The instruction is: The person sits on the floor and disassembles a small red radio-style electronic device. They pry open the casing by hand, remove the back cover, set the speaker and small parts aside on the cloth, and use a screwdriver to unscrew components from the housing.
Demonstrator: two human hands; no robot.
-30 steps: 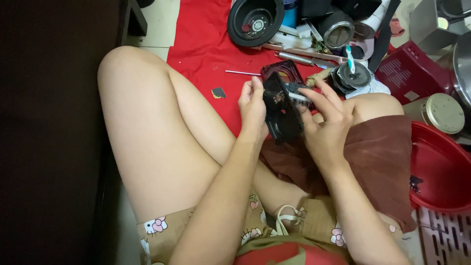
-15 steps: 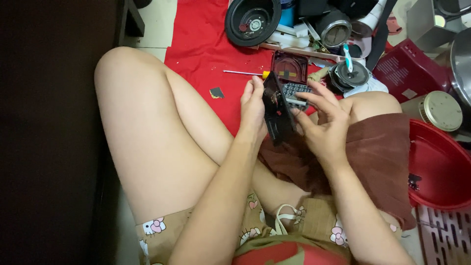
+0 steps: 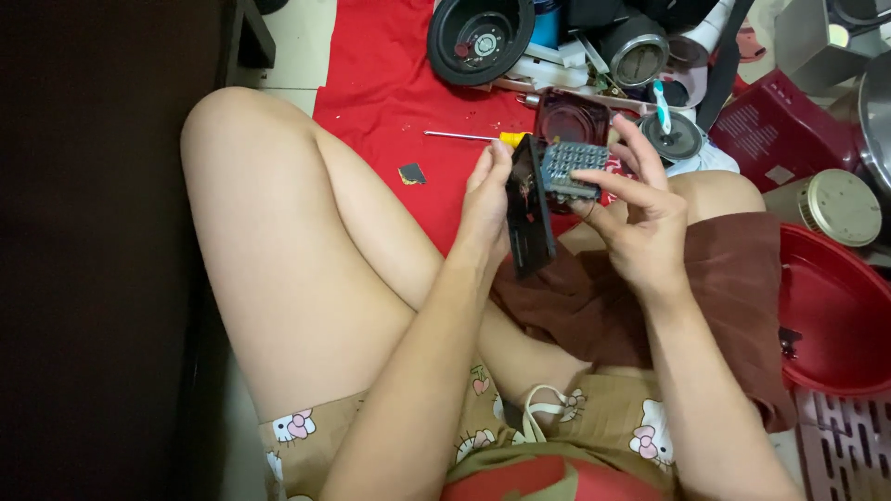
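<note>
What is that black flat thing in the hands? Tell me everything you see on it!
The black flat panel looks like hard plastic, a thin rectangular slab turned almost edge-on and standing nearly upright above the lap. Its inner face shows dark with some reddish marks. The left hand grips its far edge; the right hand holds a grey gridded keypad piece against its top. Behind it lies the red cloth.
</note>
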